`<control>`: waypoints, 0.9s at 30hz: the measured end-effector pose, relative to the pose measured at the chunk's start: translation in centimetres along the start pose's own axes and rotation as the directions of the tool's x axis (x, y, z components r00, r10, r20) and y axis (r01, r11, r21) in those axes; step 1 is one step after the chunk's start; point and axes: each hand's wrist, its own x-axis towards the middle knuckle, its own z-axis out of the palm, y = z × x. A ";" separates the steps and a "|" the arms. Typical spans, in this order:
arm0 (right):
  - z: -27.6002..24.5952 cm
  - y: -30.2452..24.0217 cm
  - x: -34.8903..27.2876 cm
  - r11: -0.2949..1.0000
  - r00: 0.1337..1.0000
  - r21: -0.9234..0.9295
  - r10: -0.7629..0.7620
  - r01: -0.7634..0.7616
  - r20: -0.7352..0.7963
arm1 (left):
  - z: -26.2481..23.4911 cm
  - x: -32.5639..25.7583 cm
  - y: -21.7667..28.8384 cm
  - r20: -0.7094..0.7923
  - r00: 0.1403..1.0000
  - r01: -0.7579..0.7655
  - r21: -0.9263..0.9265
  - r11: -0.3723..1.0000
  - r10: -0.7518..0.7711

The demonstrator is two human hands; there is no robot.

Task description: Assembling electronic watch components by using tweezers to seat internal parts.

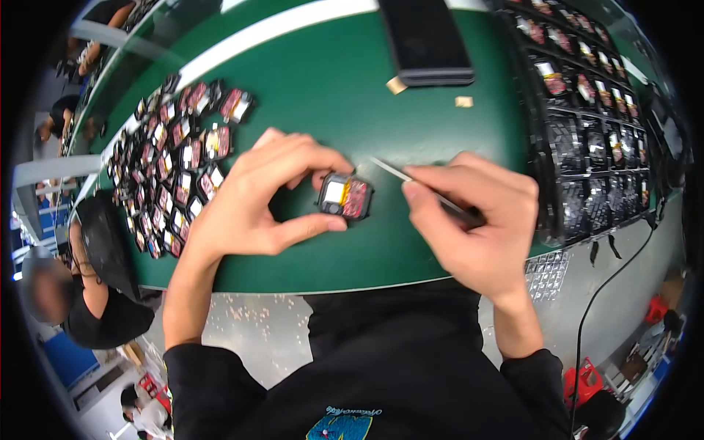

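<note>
My left hand [264,194] grips a small open black watch-like case [345,196] by its edges between thumb and fingers, just above the green table. Inside the case show a red circuit board, a yellow strip and a silver-white block. My right hand [480,220] is closed round a slim tool [391,169] with a thin bright metal tip and a dark handle; whether it is a pair of tweezers cannot be made out. Its tip points toward the case, a short gap away from it.
Many similar open cases [165,165] cover the table's left side. Stacked black compartment trays [587,139] holding more cases stand at right. A dark flat box-like object [427,44] lies at the back, near two small tan pieces [463,102]. A cable [587,315] hangs at right; people sit at left.
</note>
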 end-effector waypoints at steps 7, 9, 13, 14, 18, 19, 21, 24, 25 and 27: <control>0.5 0.9 -0.6 0.992 0.994 0.105 -0.055 0.064 -0.091 | 0.9 0.3 0.9 -0.007 1.000 -0.005 0.133 0.991 0.006; 0.6 1.1 -0.9 0.987 0.991 0.147 -0.046 0.065 -0.123 | 1.0 0.4 1.2 -0.014 1.000 -0.008 0.146 0.989 0.010; 0.4 1.3 -1.2 0.986 0.991 0.166 -0.006 0.028 -0.135 | 0.9 0.1 1.7 -0.038 0.999 0.008 0.145 0.989 -0.003; 0.3 1.2 -1.2 0.987 0.991 0.160 0.007 0.015 -0.134 | 0.8 0.0 2.0 -0.064 0.997 0.042 0.077 0.996 -0.037; 0.9 0.9 -0.9 0.992 0.996 0.127 0.001 0.011 -0.093 | -1.4 2.8 4.9 -0.135 0.984 -0.107 0.054 0.993 0.114; 0.8 1.1 -0.9 0.990 1.000 0.143 0.012 -0.011 -0.007 | -1.7 4.9 6.4 -0.115 0.980 -0.160 0.016 0.987 0.161; 0.5 2.0 -1.2 0.960 0.993 0.274 0.086 -0.060 -0.085 | 0.1 11.1 8.0 -0.050 0.956 -0.293 -0.056 0.955 0.290; 1.1 3.0 -1.5 0.995 0.976 0.020 -0.090 0.096 -0.200 | 3.0 19.1 12.4 0.106 0.898 -0.419 -0.097 0.903 0.428; 0.7 2.3 -1.1 0.996 0.993 0.079 -0.038 0.047 -0.111 | 3.7 21.3 13.2 0.122 0.867 -0.479 -0.066 0.875 0.483; -0.1 0.8 -0.7 0.987 0.998 0.151 0.061 -0.059 -0.006 | 6.1 25.9 13.2 0.127 0.794 -0.597 -0.019 0.802 0.594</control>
